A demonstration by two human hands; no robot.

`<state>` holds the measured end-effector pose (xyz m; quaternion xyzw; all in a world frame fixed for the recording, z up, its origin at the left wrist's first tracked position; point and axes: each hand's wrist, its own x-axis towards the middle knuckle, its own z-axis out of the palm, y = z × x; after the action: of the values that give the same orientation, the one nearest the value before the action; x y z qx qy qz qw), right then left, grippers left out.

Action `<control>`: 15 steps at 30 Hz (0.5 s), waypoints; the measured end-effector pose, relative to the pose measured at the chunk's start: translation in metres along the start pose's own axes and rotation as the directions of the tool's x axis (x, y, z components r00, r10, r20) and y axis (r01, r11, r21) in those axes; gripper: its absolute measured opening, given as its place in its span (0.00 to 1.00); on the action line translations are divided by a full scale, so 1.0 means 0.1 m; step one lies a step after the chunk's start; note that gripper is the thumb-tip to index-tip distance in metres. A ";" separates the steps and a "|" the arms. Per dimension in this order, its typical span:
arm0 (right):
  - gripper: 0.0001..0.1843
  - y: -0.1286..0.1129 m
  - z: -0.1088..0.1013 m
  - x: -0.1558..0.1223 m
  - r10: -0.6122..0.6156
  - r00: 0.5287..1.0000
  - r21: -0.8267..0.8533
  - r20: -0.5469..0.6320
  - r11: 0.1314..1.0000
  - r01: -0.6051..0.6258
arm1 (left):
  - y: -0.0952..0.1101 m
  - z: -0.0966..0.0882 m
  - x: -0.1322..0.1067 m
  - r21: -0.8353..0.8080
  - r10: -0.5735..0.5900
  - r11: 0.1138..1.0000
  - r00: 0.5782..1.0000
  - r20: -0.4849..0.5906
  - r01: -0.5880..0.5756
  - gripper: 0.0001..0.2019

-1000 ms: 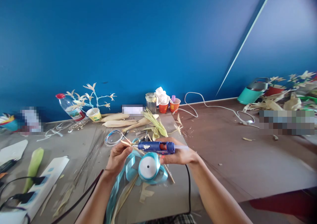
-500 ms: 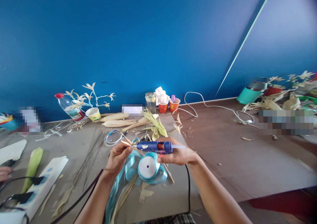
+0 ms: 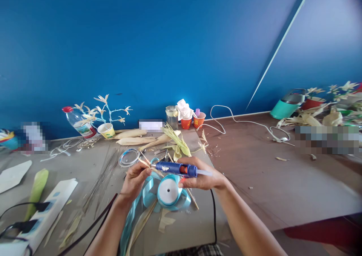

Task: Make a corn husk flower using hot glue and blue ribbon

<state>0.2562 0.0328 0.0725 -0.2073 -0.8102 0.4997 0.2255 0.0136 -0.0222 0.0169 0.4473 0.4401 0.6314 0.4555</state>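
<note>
My right hand (image 3: 202, 175) is wrapped round a blue hot glue gun (image 3: 175, 168) that lies level, nozzle to the left, with a clear glue stick (image 3: 205, 172) poking out of its back end. Between the thumb and fingers of my left hand (image 3: 137, 177) is a pale strip of dried corn husk (image 3: 144, 160). The gun's tip meets or nearly meets the husk; fingers partly hide the spot. Just below the gun lies a spool of light blue ribbon (image 3: 168, 192), its loose loops trailing left under my left wrist.
A white power strip (image 3: 53, 210) with plugs lies left, near a green husk (image 3: 36, 190). Behind stand a husk-flower branch in a yellow cup (image 3: 106, 131), a plastic bottle (image 3: 82, 124), a glass jar (image 3: 172, 117) and red cups (image 3: 199, 120). A black cord (image 3: 214, 218) hangs below the gun.
The glue gun's rear has tipped slightly downward, and the red glow beneath it has changed. My left hand keeps its pinch. At the far left, another person's hand has gone from view.
</note>
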 end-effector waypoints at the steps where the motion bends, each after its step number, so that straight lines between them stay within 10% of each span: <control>1: 0.22 -0.01 0.00 0.00 0.000 1.000 0.001 0.002 1.000 0.000 | 0.00 0.00 0.00 0.003 -0.002 1.000 1.000 0.001 0.002 0.09; 15: 0.22 -0.02 0.00 0.02 -0.110 0.993 -0.054 0.031 0.992 0.112 | 0.01 0.01 0.00 -0.008 -0.008 1.000 1.000 0.007 0.008 0.10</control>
<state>0.2544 0.0330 0.0742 -0.1612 -0.8371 0.4665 0.2359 0.0144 -0.0223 0.0181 0.4458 0.4376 0.6301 0.4613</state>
